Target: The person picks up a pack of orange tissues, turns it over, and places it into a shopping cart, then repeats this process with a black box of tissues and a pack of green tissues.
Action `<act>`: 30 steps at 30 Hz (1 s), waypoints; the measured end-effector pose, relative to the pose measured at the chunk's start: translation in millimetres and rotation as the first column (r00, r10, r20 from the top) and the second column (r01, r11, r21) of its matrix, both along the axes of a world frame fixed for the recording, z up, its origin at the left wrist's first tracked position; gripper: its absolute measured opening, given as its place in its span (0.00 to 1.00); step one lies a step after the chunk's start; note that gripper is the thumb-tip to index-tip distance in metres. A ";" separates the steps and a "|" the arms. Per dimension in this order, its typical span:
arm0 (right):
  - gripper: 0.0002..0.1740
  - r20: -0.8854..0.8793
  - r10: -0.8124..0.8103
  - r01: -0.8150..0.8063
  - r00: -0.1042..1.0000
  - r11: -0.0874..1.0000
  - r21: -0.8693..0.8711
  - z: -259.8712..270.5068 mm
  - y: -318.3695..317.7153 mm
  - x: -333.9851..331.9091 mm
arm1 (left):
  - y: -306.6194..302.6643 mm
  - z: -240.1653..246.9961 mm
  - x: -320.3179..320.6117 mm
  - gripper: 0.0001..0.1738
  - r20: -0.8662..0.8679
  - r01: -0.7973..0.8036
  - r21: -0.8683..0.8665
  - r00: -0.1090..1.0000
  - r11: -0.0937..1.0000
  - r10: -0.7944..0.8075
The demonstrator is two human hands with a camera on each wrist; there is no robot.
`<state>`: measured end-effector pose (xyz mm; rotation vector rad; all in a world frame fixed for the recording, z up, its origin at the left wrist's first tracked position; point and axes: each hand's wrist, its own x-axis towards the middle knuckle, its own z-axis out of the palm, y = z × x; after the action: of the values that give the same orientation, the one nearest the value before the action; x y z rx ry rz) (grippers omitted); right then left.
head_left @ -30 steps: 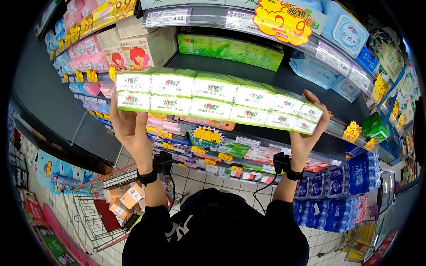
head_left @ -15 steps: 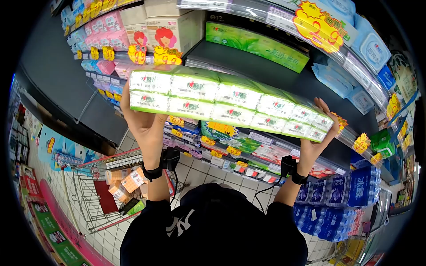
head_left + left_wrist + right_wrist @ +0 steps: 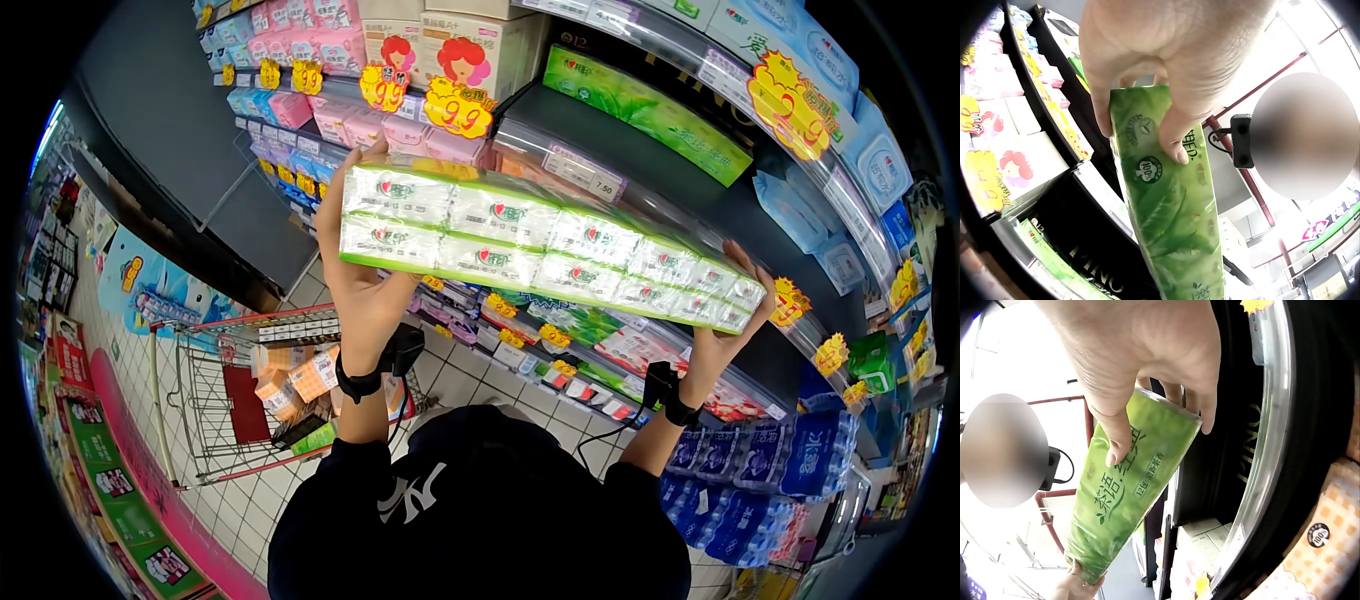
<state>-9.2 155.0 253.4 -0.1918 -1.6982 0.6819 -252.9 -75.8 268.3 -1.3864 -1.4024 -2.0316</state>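
Observation:
A long green-and-white pack of tissues (image 3: 545, 235) is held up in front of the shelves, its left end higher than its right. The left hand (image 3: 365, 290) grips the left end; in the left wrist view that hand (image 3: 1169, 69) has its thumb on the green face (image 3: 1175, 206) and fingers round the far side. At the other end the right hand (image 3: 730, 320) grips the pack. The right wrist view shows this hand (image 3: 1147, 369) with its thumb on the green face (image 3: 1125, 481) and fingers behind the end.
Beyond the pack, a dark shelf (image 3: 640, 130) holds a similar green pack (image 3: 650, 115). A shopping cart (image 3: 250, 330) with orange-checked packs (image 3: 315, 375) stands at the lower left. Blue bottle packs (image 3: 750, 455) are stacked at the lower right. Price signs (image 3: 460, 107) line the shelf edges.
The shelves and the cart have shifted rightward in the head view. Both hands and the held pack sit further right and slightly lower, the grip unchanged.

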 end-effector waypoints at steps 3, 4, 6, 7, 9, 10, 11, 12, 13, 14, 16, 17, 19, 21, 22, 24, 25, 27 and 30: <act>0.45 -0.013 0.039 -0.040 0.999 0.999 -0.027 -1.8 -4.6 -5.4 | -8.5 -1.3 1.0 0.47 0.027 0.000 0.003 1.000 1.000 0.000; 0.45 -0.016 0.042 -0.042 0.999 0.998 -0.041 -2.0 -7.1 -7.3 | -11.8 -1.8 0.4 0.47 0.026 -0.002 -0.013 1.000 1.000 0.003; 0.46 -0.016 0.051 -0.052 0.999 0.997 -0.055 -2.5 -11.5 -10.5 | -18.0 -2.2 0.1 0.47 0.032 -0.020 -0.026 0.999 0.999 0.021; 0.47 -0.016 0.063 -0.064 0.998 0.996 -0.065 -3.0 -13.7 -12.2 | -21.1 -2.8 -0.4 0.49 0.047 -0.029 -0.038 0.998 0.999 0.030; 0.47 -0.013 0.082 -0.083 0.997 0.994 -0.077 -5.2 -18.5 -15.9 | -31.1 -6.2 -4.8 0.51 0.040 -0.084 -0.101 0.995 0.991 0.088; 0.47 -0.006 0.088 -0.088 0.996 0.992 -0.091 -6.7 -20.7 -17.7 | -37.3 -5.5 -6.7 0.51 0.043 -0.091 -0.102 0.994 0.991 0.096; 0.48 0.000 0.094 -0.093 0.996 0.990 -0.105 -7.5 -23.2 -19.9 | -43.5 -3.6 -8.0 0.51 -0.003 -0.137 -0.176 0.990 0.975 0.139; 0.48 0.003 0.102 -0.101 0.995 0.989 -0.105 -7.6 -26.4 -22.5 | -48.6 -2.7 -9.0 0.51 -0.051 -0.185 -0.247 0.983 0.951 0.178; 0.48 -0.001 0.117 -0.116 0.993 0.986 -0.117 -7.7 -29.8 -25.6 | -46.4 -2.2 -6.1 0.44 -0.005 -0.172 -0.146 0.985 0.974 0.173; 0.48 -0.006 0.131 -0.131 0.991 0.983 -0.128 -7.7 -33.0 -28.5 | -50.4 -3.2 -7.7 0.44 -0.004 -0.178 -0.146 0.984 0.973 0.180; 0.48 -0.015 0.140 -0.141 0.990 0.981 -0.135 -9.3 -37.7 -33.8 | -57.9 -5.8 -11.0 0.42 -0.012 -0.173 -0.141 0.985 0.975 0.173; 0.48 -0.024 0.142 -0.144 0.990 0.979 -0.141 -10.0 -40.0 -36.2 | -60.9 -6.1 -11.2 0.42 -0.010 -0.179 -0.141 0.984 0.974 0.179; 0.48 -0.024 0.148 -0.150 0.989 0.978 -0.142 -10.7 -44.5 -40.5 | -65.6 -6.4 -10.4 0.40 0.066 -0.137 -0.094 0.987 0.986 0.144; 0.48 -0.024 0.155 -0.157 0.988 0.977 -0.143 -10.8 -50.1 -44.6 | -76.3 -9.7 -15.2 0.43 0.040 -0.168 -0.127 0.984 0.978 0.174; 0.48 -0.009 0.151 -0.151 0.989 0.979 -0.135 -10.9 -53.2 -46.6 | -81.4 -10.7 -17.1 0.47 0.012 -0.193 -0.160 0.980 0.968 0.197; 0.48 0.009 0.155 -0.153 0.988 0.980 -0.127 -11.1 -59.5 -52.3 | -89.3 -10.8 -18.5 0.46 0.011 -0.217 -0.161 0.975 0.963 0.221; 0.48 -0.004 0.174 -0.173 0.985 0.976 -0.132 -11.4 -62.4 -55.7 | -93.2 -10.8 -19.1 0.46 0.007 -0.234 -0.162 0.971 0.959 0.238; 0.48 -0.014 0.201 -0.201 0.979 0.970 -0.137 -12.2 -67.6 -62.1 | -101.7 -10.6 -21.2 0.46 -0.002 -0.253 -0.161 0.967 0.954 0.257; 0.48 -0.005 0.222 -0.221 0.975 0.965 -0.144 -14.1 -75.4 -71.3 | -113.5 -9.5 -21.1 0.43 0.028 -0.249 -0.133 0.967 0.959 0.255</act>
<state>-80.5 79.6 239.4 -0.1076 -1.6974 0.9732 -274.0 -189.3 258.7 -1.1465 -1.6622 -1.8474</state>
